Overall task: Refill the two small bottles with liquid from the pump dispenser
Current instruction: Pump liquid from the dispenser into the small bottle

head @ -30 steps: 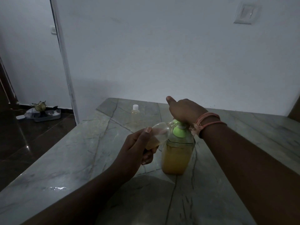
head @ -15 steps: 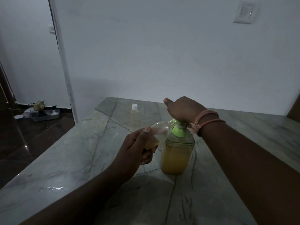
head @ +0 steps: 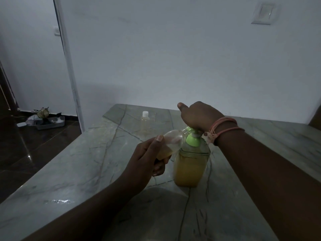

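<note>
pump dispenser [head: 190, 164] table centre, mostly full of yellow liquid | right hand [head: 198, 115] closed over its pump head | left hand [head: 147, 159] grips tilted small bottle [head: 172, 141], mouth at spout, some yellow liquid inside | capped bottle [head: 145, 123] at 11 o'clock, nearly empty

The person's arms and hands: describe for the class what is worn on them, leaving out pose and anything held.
Both forearms are bare, with no sleeves or gloves in view. The right hand has several thin pink-orange thread bands wound round its wrist, with a frayed knot on the near side. The left hand wears nothing visible; no rings or watch show.
</note>
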Motion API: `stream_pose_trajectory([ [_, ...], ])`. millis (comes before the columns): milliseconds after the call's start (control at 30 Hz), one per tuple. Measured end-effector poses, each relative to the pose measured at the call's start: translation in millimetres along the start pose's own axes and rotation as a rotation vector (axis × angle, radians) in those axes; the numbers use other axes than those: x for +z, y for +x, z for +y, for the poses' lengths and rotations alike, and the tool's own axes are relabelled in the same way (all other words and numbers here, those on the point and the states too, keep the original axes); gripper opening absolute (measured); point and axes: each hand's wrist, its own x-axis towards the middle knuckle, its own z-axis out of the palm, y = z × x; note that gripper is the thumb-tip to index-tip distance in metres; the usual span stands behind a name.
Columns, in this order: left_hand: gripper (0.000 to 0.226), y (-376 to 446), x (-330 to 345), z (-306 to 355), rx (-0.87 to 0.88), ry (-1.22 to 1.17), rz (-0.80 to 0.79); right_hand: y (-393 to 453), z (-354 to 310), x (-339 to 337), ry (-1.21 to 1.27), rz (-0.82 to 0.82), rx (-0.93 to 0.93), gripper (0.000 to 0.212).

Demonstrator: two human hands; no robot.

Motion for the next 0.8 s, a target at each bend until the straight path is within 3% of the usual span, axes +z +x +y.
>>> stream_pose_trajectory([
  [233, 0.050, 0, 1, 0, -0.008, 0.002, -0.001, 3, 7, 7, 0.031, -0.001, 0.038, 0.069],
  [400, 0.044, -1, 2, 2, 0.000, 0.012, 0.005, 5, 1, 1, -0.071, 0.003, 0.001, 0.063],
  [633, 0.049, 0, 0, -2, -0.004, -0.013, 0.011, 6, 8, 8, 0.021, -0.019, 0.021, 0.069],
  [800, 0.048, 0, 1, -1, 0.006, -0.020, -0.003, -3, 1, 1, 0.043, -0.021, -0.012, 0.042],
])
